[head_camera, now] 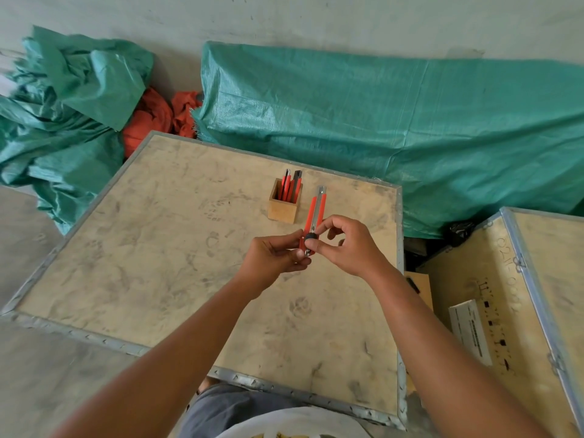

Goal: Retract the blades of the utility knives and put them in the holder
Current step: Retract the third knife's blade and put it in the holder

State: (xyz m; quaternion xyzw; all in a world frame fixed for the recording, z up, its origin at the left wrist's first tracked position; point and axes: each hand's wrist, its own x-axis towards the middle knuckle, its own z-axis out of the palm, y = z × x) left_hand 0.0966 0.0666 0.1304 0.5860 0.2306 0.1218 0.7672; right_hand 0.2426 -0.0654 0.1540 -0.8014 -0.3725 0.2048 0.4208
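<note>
Utility knife (315,213), light and stiff: my left hand (278,257) pinches its tail, right hand (344,245) fingers grip the black knob (310,237).

Pale grey-green wall (347,17) across the top, scuffed. Grey concrete floor (28,358) at lower left. Plywood crate top (158,248) with metal edging serves as the work surface, dusty, marked with shoe prints. Second crate (493,279) at right, stencilled, white label stuck on. Green woven tarps (410,128) bunched along the wall; orange cloth (151,118) wedged between them. Soft, even light.
</note>
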